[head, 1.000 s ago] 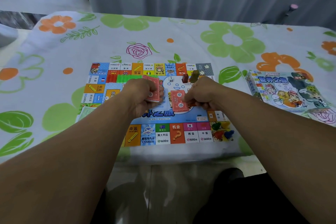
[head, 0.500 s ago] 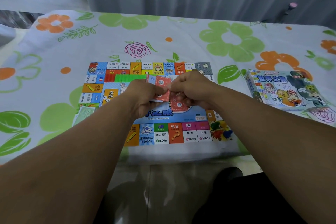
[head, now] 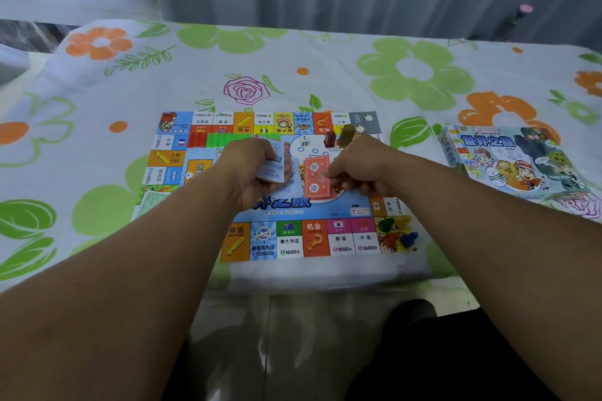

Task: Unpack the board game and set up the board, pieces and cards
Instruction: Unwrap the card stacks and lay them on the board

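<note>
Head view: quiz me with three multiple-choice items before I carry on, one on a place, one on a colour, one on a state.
1. Relative to the board, the game box lies: A to its left; B to its right; C on top of it.
2. The card stack at the right hand is: A red; B green; C yellow.
3. The left hand: A lies flat and open; B grips blue cards; C points upward.

Answers: 1 B, the box sits past the board's right edge. 2 A, the stack's backs show red. 3 B, the fingers curl round a blue bundle.
</note>
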The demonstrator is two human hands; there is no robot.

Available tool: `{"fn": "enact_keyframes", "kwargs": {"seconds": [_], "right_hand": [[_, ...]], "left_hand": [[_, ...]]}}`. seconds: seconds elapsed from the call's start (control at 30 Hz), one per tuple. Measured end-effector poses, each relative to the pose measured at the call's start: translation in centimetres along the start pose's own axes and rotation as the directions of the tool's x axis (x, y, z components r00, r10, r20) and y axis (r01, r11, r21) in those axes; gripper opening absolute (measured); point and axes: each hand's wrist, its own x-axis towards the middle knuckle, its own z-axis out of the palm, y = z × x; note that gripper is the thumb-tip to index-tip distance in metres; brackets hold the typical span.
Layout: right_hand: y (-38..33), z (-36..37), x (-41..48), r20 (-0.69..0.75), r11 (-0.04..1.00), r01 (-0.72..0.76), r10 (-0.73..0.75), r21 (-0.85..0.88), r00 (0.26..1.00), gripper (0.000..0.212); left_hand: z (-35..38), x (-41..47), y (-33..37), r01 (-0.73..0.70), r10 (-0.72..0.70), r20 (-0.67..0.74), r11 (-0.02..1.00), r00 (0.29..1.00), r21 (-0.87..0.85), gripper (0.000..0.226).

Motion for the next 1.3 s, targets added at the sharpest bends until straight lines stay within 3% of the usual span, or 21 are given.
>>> {"fn": "enact_keyframes", "kwargs": {"seconds": [0.27,0.4,0.63,0.97,1.3], "right_hand": [[-0.1,0.1,-0.2,-0.086,0.998,-0.002,-0.003,-0.060,0.996,0.006],[-0.9,0.8,-0.6,-0.015,0.988,0.144,-0.144,0.056,0.989,0.020],[-2.4,3.4,-0.6,0.076,0.953,0.265,-0.278,0.150,0.958,0.018],[-2.6,3.4,0.2,0.059,0.982,0.113,-0.123,0.150,0.991,0.017],[-2.3,3.6,0.1,-0.006,0.997,0.075,-0.075,0.012,0.997,0.021]], "left_hand": [[0.0,0.3,-0.1,0.029,-0.029,-0.032,0.999,0.999,-0.018,0.027],[-0.2,0.8,-0.2,0.032,-0.029,-0.053,0.998,0.998,0.061,0.029],[-0.9,0.6,-0.1,0.027,-0.026,-0.013,0.992,1.000,0.125,0.020],[-3.1,0.7,0.5,0.026,-0.020,-0.100,0.998,0.995,0.064,0.017],[-4.4,0.7,0.8,0.033,-0.025,-0.123,0.998,0.992,0.060,0.040]]}}
